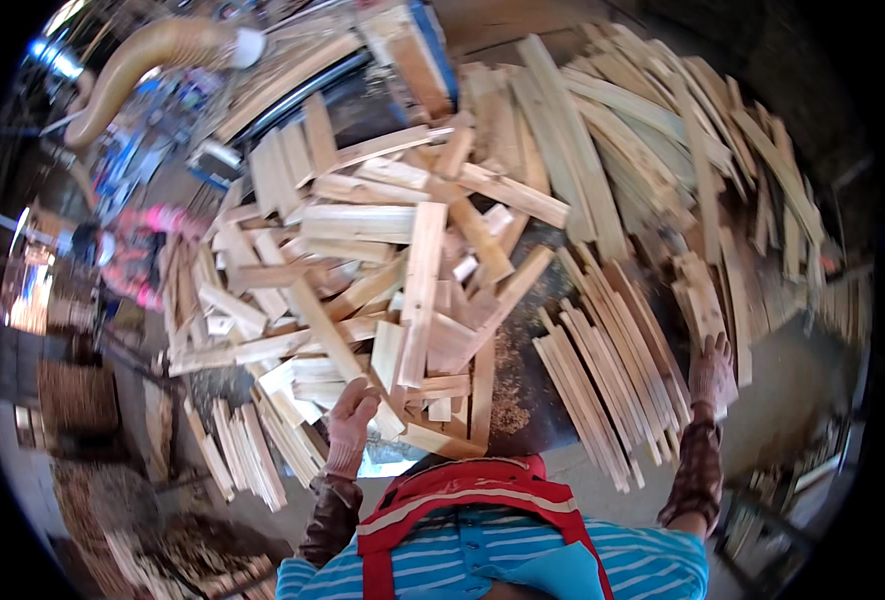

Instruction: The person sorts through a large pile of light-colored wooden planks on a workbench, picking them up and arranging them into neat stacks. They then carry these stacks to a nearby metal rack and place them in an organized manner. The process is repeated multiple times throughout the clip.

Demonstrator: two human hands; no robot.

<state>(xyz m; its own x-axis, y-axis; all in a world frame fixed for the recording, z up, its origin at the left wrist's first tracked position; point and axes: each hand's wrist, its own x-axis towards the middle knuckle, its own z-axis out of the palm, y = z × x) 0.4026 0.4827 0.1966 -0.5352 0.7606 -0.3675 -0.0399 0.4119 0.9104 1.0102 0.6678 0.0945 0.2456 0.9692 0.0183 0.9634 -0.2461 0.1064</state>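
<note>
My left hand [352,425], in a pale glove, is beside the lower end of a long wooden strip [325,325] on the heap of cut wood. Its fingers are loosely bent and slightly apart, with no piece visibly held. Out to the right, my gloved right hand [713,375] has its fingers over the near end of a light wooden board [698,292], gripping it. Between my hands, a row of narrow wooden strips [608,375] lies side by side at the table edge. Jumbled short wood blocks [358,222] cover the middle.
Long boards [603,140] are piled at the far right. Sawdust [509,390] lies on the dark tabletop [538,425]. A curved duct hose [148,60] hangs far left, near another person in pink sleeves [168,222]. More strips [248,450] stand at the near-left edge.
</note>
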